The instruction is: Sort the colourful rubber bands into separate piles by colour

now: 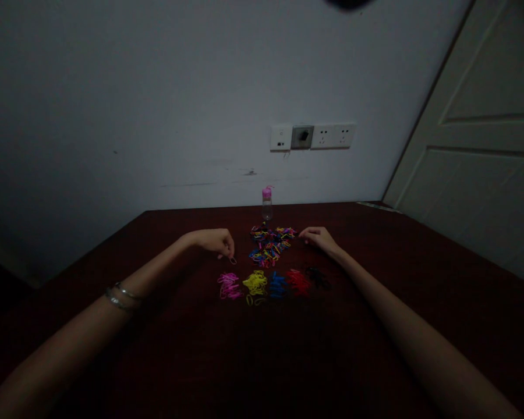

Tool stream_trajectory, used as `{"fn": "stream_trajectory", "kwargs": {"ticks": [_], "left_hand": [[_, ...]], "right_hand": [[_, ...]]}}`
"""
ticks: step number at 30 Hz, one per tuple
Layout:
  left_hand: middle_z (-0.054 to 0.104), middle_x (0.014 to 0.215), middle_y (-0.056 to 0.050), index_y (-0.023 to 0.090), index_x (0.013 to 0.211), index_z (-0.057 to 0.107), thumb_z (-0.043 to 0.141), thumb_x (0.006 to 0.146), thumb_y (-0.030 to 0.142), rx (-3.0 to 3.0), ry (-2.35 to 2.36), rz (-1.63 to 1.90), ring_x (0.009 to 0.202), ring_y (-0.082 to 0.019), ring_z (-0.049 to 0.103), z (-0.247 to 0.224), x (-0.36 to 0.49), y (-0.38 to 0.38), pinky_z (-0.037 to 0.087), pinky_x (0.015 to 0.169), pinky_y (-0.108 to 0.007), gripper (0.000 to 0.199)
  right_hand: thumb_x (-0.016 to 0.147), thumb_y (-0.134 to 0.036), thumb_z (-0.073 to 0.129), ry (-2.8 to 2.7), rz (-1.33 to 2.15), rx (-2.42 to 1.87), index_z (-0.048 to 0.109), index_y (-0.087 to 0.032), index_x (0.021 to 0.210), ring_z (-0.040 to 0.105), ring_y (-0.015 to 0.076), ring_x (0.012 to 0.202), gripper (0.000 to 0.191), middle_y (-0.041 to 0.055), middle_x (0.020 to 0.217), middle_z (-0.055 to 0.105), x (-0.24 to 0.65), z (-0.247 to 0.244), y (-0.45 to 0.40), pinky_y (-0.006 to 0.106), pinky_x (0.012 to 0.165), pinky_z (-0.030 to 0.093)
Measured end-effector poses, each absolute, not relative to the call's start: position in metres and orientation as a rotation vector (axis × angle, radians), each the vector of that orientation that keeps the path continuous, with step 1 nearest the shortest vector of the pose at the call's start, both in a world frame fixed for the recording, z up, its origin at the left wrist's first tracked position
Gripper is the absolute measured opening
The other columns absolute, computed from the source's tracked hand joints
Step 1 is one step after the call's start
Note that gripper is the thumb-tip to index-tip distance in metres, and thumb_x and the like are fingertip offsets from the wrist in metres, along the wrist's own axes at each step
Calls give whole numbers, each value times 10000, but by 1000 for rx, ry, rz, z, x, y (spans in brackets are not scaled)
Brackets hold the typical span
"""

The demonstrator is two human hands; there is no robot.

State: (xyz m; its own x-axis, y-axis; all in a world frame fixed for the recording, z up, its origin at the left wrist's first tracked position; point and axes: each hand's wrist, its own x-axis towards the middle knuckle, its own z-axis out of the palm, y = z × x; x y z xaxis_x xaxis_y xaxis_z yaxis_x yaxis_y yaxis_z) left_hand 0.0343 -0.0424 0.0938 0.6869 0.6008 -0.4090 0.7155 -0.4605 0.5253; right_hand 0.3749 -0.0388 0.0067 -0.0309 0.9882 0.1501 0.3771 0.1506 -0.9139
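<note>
My left hand (pixel 220 241) is closed in a pinch, and a small loop, a rubber band (pixel 233 261), hangs at its fingertips above the pink rubber bands (pixel 229 286). My right hand (pixel 318 237) has its fingers pressed together at the right edge of the mixed pile of coloured rubber bands (pixel 268 247); what they hold, if anything, is too small to make out. In a row nearer me lie sorted heaps: the pink ones, then yellow bands (pixel 255 281), blue bands (pixel 278 284), red bands (pixel 298 282) and dark bands (pixel 318 277).
A clear bottle with a pink cap (pixel 267 203) stands behind the mixed pile, close to the wall. Sockets and a switch (pixel 312 137) are set in that wall. The dark red table (pixel 262 361) runs up to it, with a white door (pixel 484 151) at the right.
</note>
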Motion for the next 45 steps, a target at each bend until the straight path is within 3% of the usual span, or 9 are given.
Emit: {"fn": "stream_trajectory", "kwargs": {"ticks": [8, 15, 19, 29, 36, 45], "left_hand": [[583, 480, 2, 178, 758, 695, 634, 597, 276, 2033, 1037, -331, 408, -84, 426, 84, 29, -37, 270, 417, -194, 198], [590, 519, 5, 148, 701, 676, 584, 594, 223, 2155, 1146, 176, 466, -92, 485, 70, 27, -6, 324, 468, -186, 160], [575, 517, 4, 133, 703, 662, 567, 627, 288, 2204, 1188, 478, 472, -101, 494, 47, 24, 15, 339, 471, -193, 197], [472, 428, 27, 128, 708, 611, 434, 755, 405, 1944, 1477, 980, 357, -76, 384, 5, 26, 43, 284, 385, -187, 332], [450, 437, 42, 132, 766, 590, 423, 761, 385, 1688, 1485, 1071, 317, -59, 327, 4, 21, 45, 225, 347, -181, 303], [456, 437, 34, 123, 734, 591, 424, 736, 415, 1763, 1466, 1117, 351, -64, 349, 0, 20, 45, 252, 375, -185, 337]], "right_hand": [[624, -340, 531, -1583, 874, -1355, 647, -123, 692, 379, 75, 440, 256, -29, 488, 501, 377, 4, -36, 204, 442, 256], [627, -342, 520, -1612, 858, -1373, 649, -123, 710, 396, 82, 454, 268, -25, 497, 504, 377, 5, -37, 204, 451, 267], [626, -347, 509, -1622, 836, -1380, 647, -127, 704, 399, 85, 453, 271, -22, 501, 511, 377, 6, -38, 208, 454, 275], [631, -341, 508, -1673, 820, -1365, 644, -132, 693, 407, 89, 453, 257, -21, 494, 514, 380, 1, -35, 210, 466, 294], [636, -318, 496, -1712, 811, -1357, 641, -128, 697, 419, 92, 463, 246, -15, 505, 519, 379, 2, -37, 209, 468, 300], [630, -362, 565, -1763, 949, -1352, 633, -121, 750, 447, 87, 481, 278, -8, 549, 546, 369, 18, -45, 207, 470, 322]]}}
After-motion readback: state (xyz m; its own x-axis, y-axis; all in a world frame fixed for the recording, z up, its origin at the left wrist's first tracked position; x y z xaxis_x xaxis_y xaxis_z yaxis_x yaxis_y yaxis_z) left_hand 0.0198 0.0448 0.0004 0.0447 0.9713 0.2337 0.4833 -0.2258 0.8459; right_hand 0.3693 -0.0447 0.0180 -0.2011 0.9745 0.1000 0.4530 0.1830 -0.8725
